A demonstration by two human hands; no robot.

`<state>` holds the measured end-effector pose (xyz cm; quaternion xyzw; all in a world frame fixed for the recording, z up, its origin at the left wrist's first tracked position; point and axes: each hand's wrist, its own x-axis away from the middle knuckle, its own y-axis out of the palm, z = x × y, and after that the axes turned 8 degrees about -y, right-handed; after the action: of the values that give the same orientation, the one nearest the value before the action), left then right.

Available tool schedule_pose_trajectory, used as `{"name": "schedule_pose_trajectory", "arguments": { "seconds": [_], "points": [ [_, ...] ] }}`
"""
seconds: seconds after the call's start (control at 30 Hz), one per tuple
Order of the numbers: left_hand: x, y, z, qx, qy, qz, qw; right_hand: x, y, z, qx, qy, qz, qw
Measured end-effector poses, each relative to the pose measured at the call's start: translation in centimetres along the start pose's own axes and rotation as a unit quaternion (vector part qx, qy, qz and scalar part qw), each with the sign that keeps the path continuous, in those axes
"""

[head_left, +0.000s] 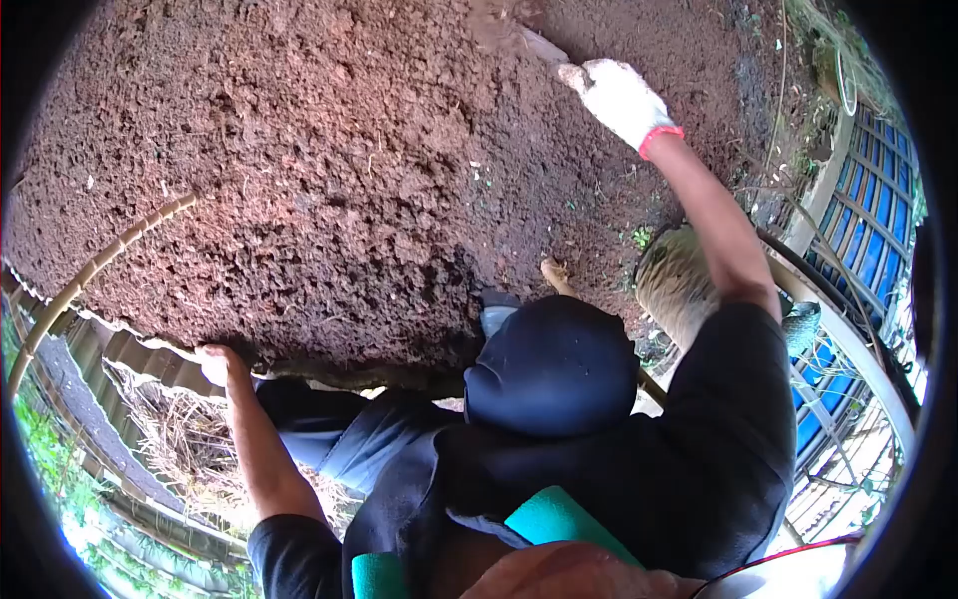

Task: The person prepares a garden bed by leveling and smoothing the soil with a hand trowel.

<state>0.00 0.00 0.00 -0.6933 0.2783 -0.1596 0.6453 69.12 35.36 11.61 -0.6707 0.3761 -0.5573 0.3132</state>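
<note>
My right hand (621,100), in a white knitted glove with a red cuff, reaches far out over the soil at the upper right. It is closed on a hand tool with a flat greyish blade (543,46); the blade's far end blurs into loose soil. Brown crumbly soil (329,170) spreads in front of me, lumpy on the left and smoother on the right. At the lower left, my left hand (214,365) touches the raised edge of the soil bed. Glare and the small size hide how its fingers lie.
A curved bamboo pole (105,258) arches over the left edge. Below it are corrugated sheeting (150,361) and dry straw (195,439). My dark-clothed knee (554,369) is against the bed's near side. At right are a pale sack-like bundle (679,285) and blue slatted panels (878,215).
</note>
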Motion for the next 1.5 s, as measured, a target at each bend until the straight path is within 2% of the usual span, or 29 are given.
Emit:
{"name": "schedule_pose_trajectory", "arguments": {
  "seconds": [0.07,0.1,0.2,0.27,0.3,0.33,0.37,0.4,0.43,0.5,0.53,0.57,0.67,0.7,0.77,0.83,0.87,0.9,0.97,1.0,1.03,1.1,1.13,1.17,1.2,1.23,1.3,1.43,1.5],
  "points": [
    [-2.2,-3.0,-0.4,-0.058,-0.045,-0.001,0.997,1.3,-0.8,-1.2,-0.002,-0.057,0.007,0.998],
    [5.1,2.9,0.9,0.027,0.003,-0.060,0.998,5.0,-4.5,2.5,0.047,0.037,-0.049,0.997],
    [1.4,0.2,1.3,-0.006,-0.093,-0.084,0.992,0.7,-2.9,4.4,-0.061,0.067,-0.039,0.995],
    [1.9,0.9,0.0,0.008,-0.085,-0.066,0.994,-3.3,-1.5,2.9,-0.155,0.140,-0.071,0.975],
    [1.4,1.4,0.0,0.019,-0.076,-0.052,0.996,-4.1,-0.8,2.2,-0.146,0.149,-0.056,0.976],
    [1.8,-0.7,1.8,0.000,-0.140,-0.118,0.983,-4.8,-0.1,1.5,-0.138,0.158,-0.042,0.977],
    [1.4,1.2,0.5,-0.001,-0.165,-0.099,0.981,-4.7,1.0,1.5,-0.086,0.115,0.003,0.990],
    [1.0,1.0,1.3,0.000,-0.147,-0.091,0.985,-5.3,1.2,1.5,-0.038,0.070,0.063,0.995],
    [1.1,0.6,2.2,-0.001,-0.128,-0.085,0.988,-4.4,0.9,0.3,-0.058,0.080,0.061,0.993],
    [1.5,-0.5,3.1,-0.018,-0.082,-0.080,0.993,-1.4,-0.8,-1.7,-0.010,0.017,0.021,1.000],
    [1.7,-0.5,2.2,-0.034,-0.057,-0.081,0.995,0.1,-1.1,-2.4,0.023,-0.014,0.041,0.999],
    [1.3,1.3,0.0,-0.026,0.000,-0.043,0.999,1.3,-0.9,-2.0,-0.004,0.008,0.022,1.000],
    [1.3,2.4,-0.9,0.023,0.064,0.037,0.997,1.3,-1.9,0.3,-0.044,0.052,-0.004,0.998],
    [1.8,0.2,1.7,-0.019,-0.037,-0.030,0.999,0.4,-1.0,1.6,-0.042,0.054,-0.001,0.998],
    [2.0,1.8,-0.1,0.009,0.018,0.028,0.999,-5.4,1.6,2.5,-0.137,0.036,0.001,0.990],
    [1.7,2.3,-0.4,-0.013,-0.004,0.038,0.999,-6.3,0.6,0.5,-0.188,0.108,-0.052,0.975],
    [2.1,1.8,-0.6,-0.040,-0.048,-0.038,0.997,-6.7,0.1,-0.7,-0.209,0.145,-0.076,0.964],
    [1.8,1.1,0.1,-0.058,-0.094,-0.103,0.988,-7.5,0.3,0.1,-0.174,0.103,-0.077,0.976],
    [1.9,2.1,-0.3,0.012,0.059,0.078,0.995,-7.0,2.1,-0.4,-0.015,0.013,0.091,0.996],
    [1.6,2.7,-1.0,0.030,0.071,0.078,0.994,-4.6,0.3,-2.4,-0.055,0.014,0.035,0.998],
    [1.7,2.5,-0.3,0.015,0.020,0.033,0.999,-2.4,-1.1,-4.6,0.005,-0.010,-0.001,1.000],
    [1.6,0.7,0.8,-0.031,-0.067,-0.067,0.995,-1.9,1.5,-2.8,0.014,-0.070,0.053,0.996],
    [1.3,1.4,-0.3,-0.022,0.004,-0.028,0.999,-1.1,1.0,-2.3,-0.058,-0.019,0.018,0.998],
    [1.1,2.6,-0.9,-0.037,0.018,0.012,0.999,-0.4,0.2,-1.7,-0.128,0.028,-0.015,0.991],
    [1.2,1.7,0.1,-0.043,-0.010,-0.020,0.999,0.0,-0.2,-1.1,-0.196,0.072,-0.054,0.976],
    [1.5,1.4,0.3,-0.054,-0.038,-0.054,0.996,0.0,-0.4,-0.3,-0.228,0.068,-0.063,0.969],
    [1.6,1.9,-0.3,0.006,0.000,0.006,1.000,0.6,-0.1,0.6,-0.296,0.067,-0.086,0.949],
    [1.4,2.3,-0.7,-0.017,0.008,0.003,1.000,1.8,0.0,0.7,-0.502,0.069,-0.046,0.861],
    [1.9,1.9,-0.4,-0.042,0.014,0.002,0.999,2.5,0.9,1.3,-0.407,0.025,0.023,0.913]
  ]
}}
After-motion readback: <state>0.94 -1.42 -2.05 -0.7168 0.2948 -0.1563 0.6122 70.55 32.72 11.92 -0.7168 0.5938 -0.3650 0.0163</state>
